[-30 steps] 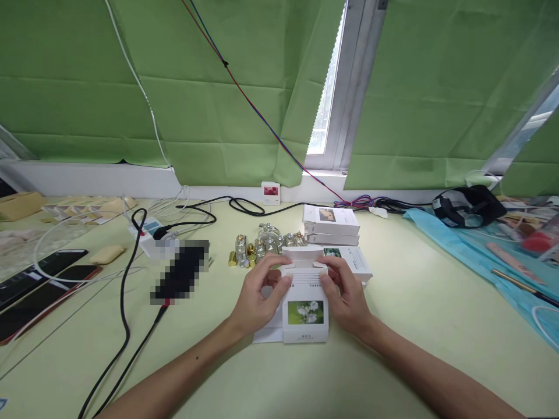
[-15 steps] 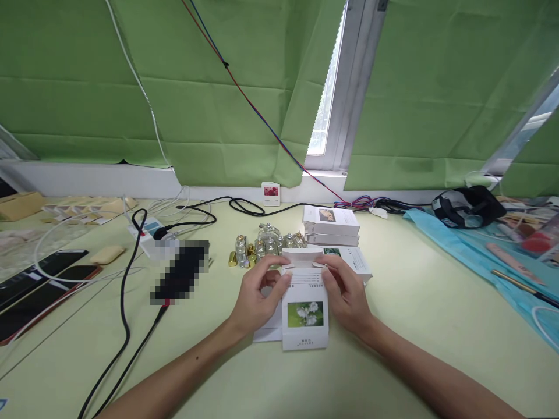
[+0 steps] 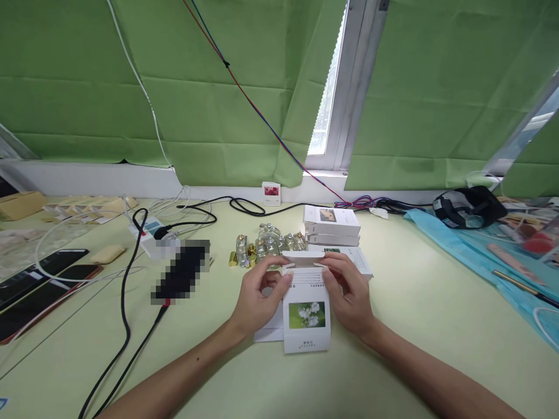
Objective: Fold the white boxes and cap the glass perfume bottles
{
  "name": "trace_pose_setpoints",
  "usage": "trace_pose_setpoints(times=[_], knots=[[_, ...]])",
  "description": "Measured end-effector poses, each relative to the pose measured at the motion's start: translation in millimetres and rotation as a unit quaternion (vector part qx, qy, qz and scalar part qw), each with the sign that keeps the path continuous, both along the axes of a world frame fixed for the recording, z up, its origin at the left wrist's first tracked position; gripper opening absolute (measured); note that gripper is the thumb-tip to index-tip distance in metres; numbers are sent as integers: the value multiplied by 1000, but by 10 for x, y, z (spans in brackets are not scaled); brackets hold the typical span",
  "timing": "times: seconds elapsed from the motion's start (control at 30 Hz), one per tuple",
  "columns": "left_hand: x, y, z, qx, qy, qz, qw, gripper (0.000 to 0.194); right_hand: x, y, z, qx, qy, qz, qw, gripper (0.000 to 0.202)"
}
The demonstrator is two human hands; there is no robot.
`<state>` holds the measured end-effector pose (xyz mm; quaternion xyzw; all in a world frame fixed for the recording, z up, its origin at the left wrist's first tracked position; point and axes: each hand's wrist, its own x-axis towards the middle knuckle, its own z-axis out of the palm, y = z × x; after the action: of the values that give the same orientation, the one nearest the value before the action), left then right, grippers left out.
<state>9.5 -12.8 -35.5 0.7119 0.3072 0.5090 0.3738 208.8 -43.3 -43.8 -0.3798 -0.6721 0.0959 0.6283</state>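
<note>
A small white cardboard box (image 3: pixel 307 315) with a photo of white flowers on its face lies in front of me, printed text upside down. Its far end is open, and a flap stands up there. My left hand (image 3: pixel 261 295) pinches the left corner of that end between thumb and fingers. On the opposite corner, the thumb and fingers of my right hand (image 3: pixel 349 298) are closed in the same way. Partly covered by the box and my left hand is another flat white piece (image 3: pixel 269 333). The inside of the box is mostly hidden.
Several small glass bottles (image 3: pixel 271 238) with gold caps stand beyond my hands. Stacked white boxes (image 3: pixel 345 218) are behind, right of them. Phones (image 3: pixel 65 297) and black cables (image 3: pixel 124 302) lie left; a blue sheet (image 3: pixel 463 256) and black headset (image 3: pixel 469 206) lie right.
The box's near end has shifted very slightly toward me and to the right, and its raised flap leans a little differently. Both hands keep their hold.
</note>
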Motion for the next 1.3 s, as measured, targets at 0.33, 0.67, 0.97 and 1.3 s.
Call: trace_pose_setpoints(times=[0.33,0.67,0.97,1.3], knots=[[13,1,-66,-7,-25,28,999,28,-18,1,-21,-9,24,11,1000,13],[-4,2,-47,2,7,19,1000,34,-7,12,-62,-44,44,38,997,16],[-16,-1,-56,25,31,18,999,29,21,32,-37,-4,11,19,1000,13],[-12,5,-84,53,51,10,997,28,21,27,13,9,20,-7,1000,13]])
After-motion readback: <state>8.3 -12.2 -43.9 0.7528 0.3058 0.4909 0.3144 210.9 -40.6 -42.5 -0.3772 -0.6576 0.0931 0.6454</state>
